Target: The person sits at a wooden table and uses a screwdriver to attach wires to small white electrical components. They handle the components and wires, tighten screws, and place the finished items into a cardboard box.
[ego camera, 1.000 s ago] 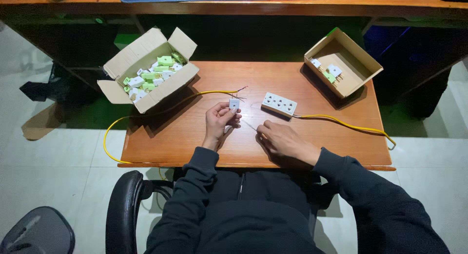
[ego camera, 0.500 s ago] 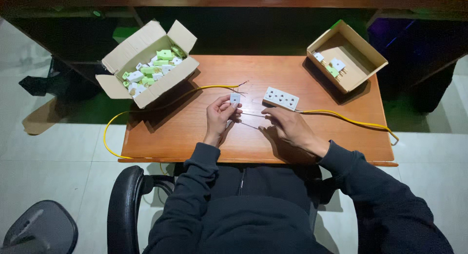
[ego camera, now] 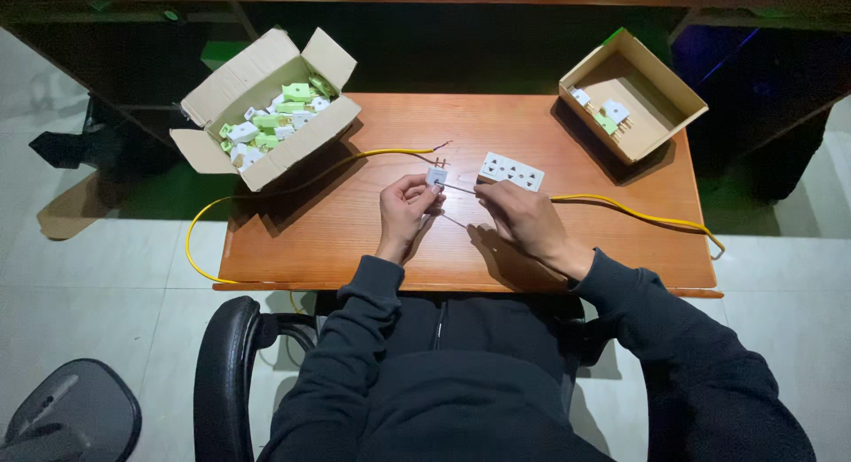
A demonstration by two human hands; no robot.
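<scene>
Your left hand [ego camera: 406,207] pinches a small white plastic plug [ego camera: 435,176] between thumb and fingertips, holding it just above the orange-brown wooden table [ego camera: 372,240], with its metal prongs pointing away from you. Your right hand [ego camera: 523,218] is closed around a thin, pale tool or wire [ego camera: 456,188] whose tip reaches to the plug; it is too slim to tell which it is. Both hands sit close together near the middle of the table, in front of your dark-sleeved arms.

Just beyond your right hand lies a white rectangular multi-socket outlet block [ego camera: 511,171], flat on the table. A yellow cable [ego camera: 638,215] runs from near that block to the right edge of the table. Another length of yellow cable [ego camera: 266,196] curves from a bare end near the plug, past the left box and off the left edge of the table.

At the far left corner stands an open cardboard box [ego camera: 226,90] filled with white and green plugs [ego camera: 275,121]. At the far right corner a smaller open cardboard box [ego camera: 669,90] holds a few plugs [ego camera: 607,116] of the same kind.

You are sitting in a black chair [ego camera: 222,373] over a pale tiled floor [ego camera: 106,293].
</scene>
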